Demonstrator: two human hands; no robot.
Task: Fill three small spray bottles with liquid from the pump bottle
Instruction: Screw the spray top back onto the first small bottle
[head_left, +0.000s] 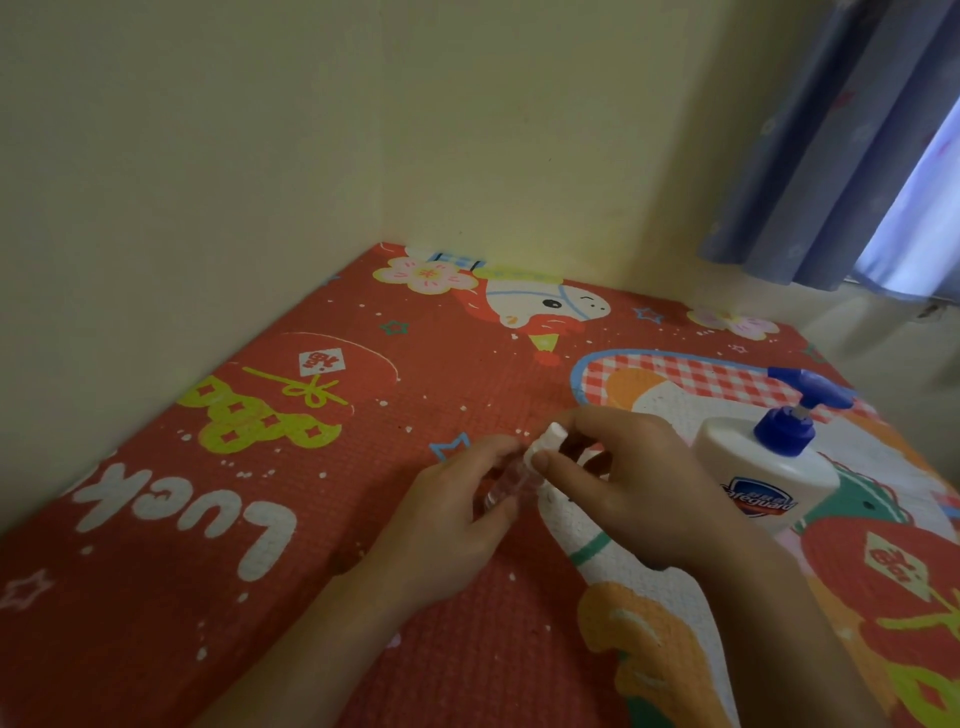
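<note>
- Walls (260, 130) of pale yellow met in a corner behind the work surface; blue curtain (852, 145) hung at upper right.
- Mat (322, 467), red with printed cartoon figures, flowers, stars and the word "Lucky", covered the surface from the wall corner to the near edge.
- Pump bottle (763, 467), white with a blue pump head and a "Safeguard" label, stood upright on the mat's right side, just beside the right hand, spout pointing left and away.
- Right hand (623, 483) was over the mat centre, thumb and forefinger pinched on the white cap (545, 441) of the small bottle.
- Left hand (457, 514) was curled around the clear body of the spray bottle (506, 480), fingers wrapped from the left, the bottle tilted with its cap end up and away from the camera.
- Spray bottle sat between both hands, above the mat and left of the pump bottle; motion blur made it unclear whether the cap was fully seated on the neck or partly off.
- Liquid level inside the clear body: could not tell.
</note>
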